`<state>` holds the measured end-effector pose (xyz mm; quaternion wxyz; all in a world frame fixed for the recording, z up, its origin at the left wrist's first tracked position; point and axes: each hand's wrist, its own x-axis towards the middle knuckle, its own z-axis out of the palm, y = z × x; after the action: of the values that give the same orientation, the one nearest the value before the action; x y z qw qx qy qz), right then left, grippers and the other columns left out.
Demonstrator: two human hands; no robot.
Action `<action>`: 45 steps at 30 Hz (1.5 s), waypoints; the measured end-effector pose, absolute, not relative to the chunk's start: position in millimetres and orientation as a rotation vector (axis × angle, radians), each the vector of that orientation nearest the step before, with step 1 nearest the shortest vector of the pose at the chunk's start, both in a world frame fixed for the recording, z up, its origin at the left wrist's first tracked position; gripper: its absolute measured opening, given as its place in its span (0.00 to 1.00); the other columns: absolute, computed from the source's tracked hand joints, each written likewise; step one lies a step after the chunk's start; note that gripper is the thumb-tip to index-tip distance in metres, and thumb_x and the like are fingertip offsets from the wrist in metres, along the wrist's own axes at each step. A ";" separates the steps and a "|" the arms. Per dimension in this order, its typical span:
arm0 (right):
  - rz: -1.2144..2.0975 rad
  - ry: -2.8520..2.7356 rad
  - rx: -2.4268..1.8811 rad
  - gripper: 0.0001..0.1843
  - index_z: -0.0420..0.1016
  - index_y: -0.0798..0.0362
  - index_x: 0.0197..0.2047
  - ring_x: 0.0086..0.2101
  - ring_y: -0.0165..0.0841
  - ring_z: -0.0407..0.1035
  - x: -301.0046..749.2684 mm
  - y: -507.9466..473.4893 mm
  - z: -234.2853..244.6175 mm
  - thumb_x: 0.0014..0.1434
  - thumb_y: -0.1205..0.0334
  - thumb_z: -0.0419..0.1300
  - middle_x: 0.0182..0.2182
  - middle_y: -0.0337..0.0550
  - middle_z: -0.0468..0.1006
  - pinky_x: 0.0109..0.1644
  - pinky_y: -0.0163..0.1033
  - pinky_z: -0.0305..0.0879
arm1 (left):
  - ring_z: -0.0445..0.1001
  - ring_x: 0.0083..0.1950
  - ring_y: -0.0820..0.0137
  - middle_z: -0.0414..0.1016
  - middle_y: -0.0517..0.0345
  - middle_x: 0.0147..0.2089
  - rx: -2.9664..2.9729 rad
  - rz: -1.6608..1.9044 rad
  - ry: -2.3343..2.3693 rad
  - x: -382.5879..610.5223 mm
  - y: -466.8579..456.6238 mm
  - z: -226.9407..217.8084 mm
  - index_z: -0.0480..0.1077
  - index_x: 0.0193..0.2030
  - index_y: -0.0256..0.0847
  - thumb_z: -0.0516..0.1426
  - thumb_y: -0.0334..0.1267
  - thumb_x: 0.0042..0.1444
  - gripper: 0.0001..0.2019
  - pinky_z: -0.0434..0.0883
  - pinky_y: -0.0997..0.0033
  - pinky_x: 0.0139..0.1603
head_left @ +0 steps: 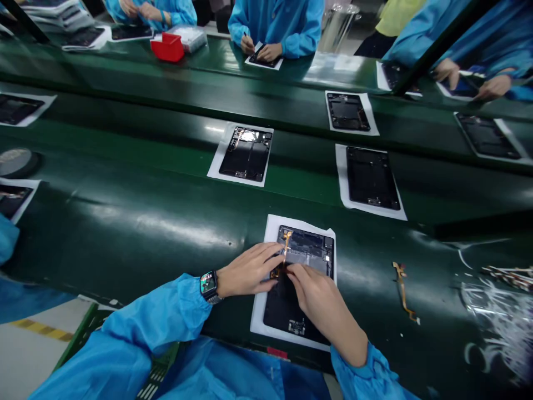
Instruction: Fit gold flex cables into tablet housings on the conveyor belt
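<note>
An open tablet housing (310, 261), black inside, lies on a white sheet (259, 314) on the green bench before me. Along its left side runs an orange flex cable (287, 240). My left hand (250, 270), a watch on its wrist, reaches over from the left with fingers stretched out, their tips at the cable. My right hand (314, 289) comes from the lower right, thumb and finger pinched at the cable's lower part; the fingertips partly hide that spot. A second flex cable (403, 291) lies loose on the bench to the right.
More open tablet housings on white sheets lie on the middle strip, such as one housing (246, 153) and another (372, 176). White strip scraps (499, 316) and more cables (510, 275) lie far right. Co-workers in blue sleeves work across the bench near a red bin (167, 47).
</note>
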<state>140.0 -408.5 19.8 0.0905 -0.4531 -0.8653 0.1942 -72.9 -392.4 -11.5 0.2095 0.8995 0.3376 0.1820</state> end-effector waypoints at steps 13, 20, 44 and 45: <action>0.449 -2.695 -1.330 0.10 0.68 0.54 0.42 0.28 0.36 0.73 129.4 -409.0 24.4 0.67 0.71 0.47 0.30 0.45 0.77 0.29 0.36 0.62 | 0.57 0.69 0.53 0.55 0.35 0.68 2.425 0.546 0.975 -74.4 -393.8 -16.5 0.52 0.66 0.35 0.60 0.40 0.59 0.32 0.61 0.51 0.67; 0.555 -2.613 -1.308 0.09 0.68 0.54 0.43 0.30 0.36 0.74 123.4 -409.5 17.1 0.68 0.69 0.48 0.35 0.46 0.78 0.31 0.36 0.63 | 0.58 0.68 0.52 0.55 0.36 0.68 2.395 0.554 0.980 -73.4 -394.7 -17.4 0.50 0.66 0.34 0.60 0.38 0.58 0.33 0.61 0.51 0.66; 0.538 -2.607 -1.327 0.10 0.69 0.54 0.42 0.30 0.36 0.74 115.1 -411.1 19.9 0.68 0.69 0.47 0.33 0.47 0.79 0.30 0.37 0.62 | 0.55 0.70 0.54 0.57 0.36 0.68 2.314 0.650 0.992 -72.5 -395.0 -20.7 0.49 0.67 0.36 0.61 0.38 0.58 0.35 0.60 0.50 0.67; 0.551 -2.607 -1.323 0.10 0.69 0.54 0.42 0.30 0.37 0.74 116.3 -410.2 21.0 0.68 0.69 0.48 0.33 0.46 0.79 0.31 0.37 0.62 | 0.55 0.70 0.54 0.57 0.36 0.67 2.312 0.647 0.994 -72.7 -395.1 -20.3 0.49 0.67 0.35 0.62 0.38 0.58 0.35 0.60 0.51 0.67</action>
<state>116.3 -410.2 21.0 0.0834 -0.4432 -0.8733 0.1845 -72.7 -395.1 -20.3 0.2681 0.8572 0.3684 0.2400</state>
